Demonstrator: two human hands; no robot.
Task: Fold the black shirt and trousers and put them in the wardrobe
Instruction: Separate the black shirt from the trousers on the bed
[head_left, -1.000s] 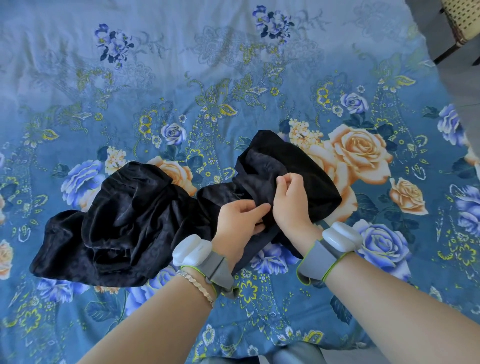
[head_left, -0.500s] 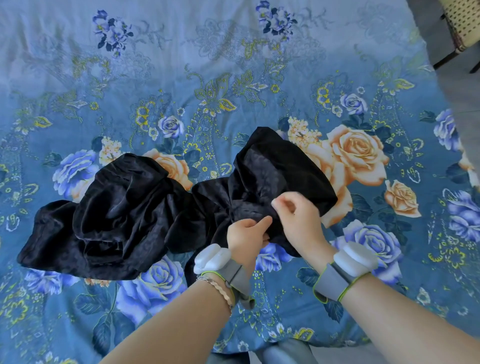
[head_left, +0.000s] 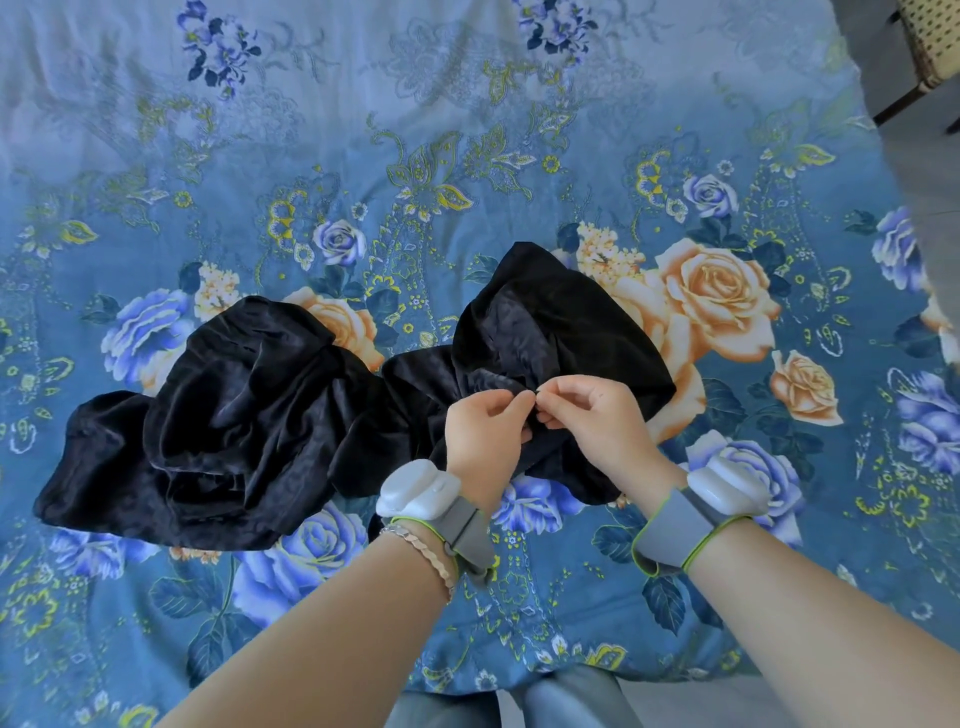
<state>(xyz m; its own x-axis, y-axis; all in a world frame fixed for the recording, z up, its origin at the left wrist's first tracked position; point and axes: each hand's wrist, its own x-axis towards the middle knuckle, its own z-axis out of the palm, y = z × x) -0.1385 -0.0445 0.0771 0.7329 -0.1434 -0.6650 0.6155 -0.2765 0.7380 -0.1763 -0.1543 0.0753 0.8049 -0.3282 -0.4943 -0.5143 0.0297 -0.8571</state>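
A heap of shiny black clothing lies crumpled on the bed. Its larger bunch (head_left: 218, 415) spreads to the left. A smaller bunch (head_left: 550, 332) rises to the right, joined to the first by a twisted strip. I cannot tell which part is shirt and which trousers. My left hand (head_left: 485, 431) and my right hand (head_left: 592, 415) meet at the near edge of the right bunch. Each pinches the same fold of black fabric between thumb and fingertips, knuckles almost touching. Both wrists carry grey bands with white units.
The bed (head_left: 467, 130) wears a blue sheet printed with roses and fills nearly the whole view. A wicker chair (head_left: 930, 47) stands on the floor at the top right, beyond the bed's right edge. My grey-trousered knees (head_left: 519, 696) press the near edge.
Both hands slid a little toward me along the right bunch and drew together; the grip went from a loose hold to a fingertip pinch on one fold. The heap has hardly shifted.
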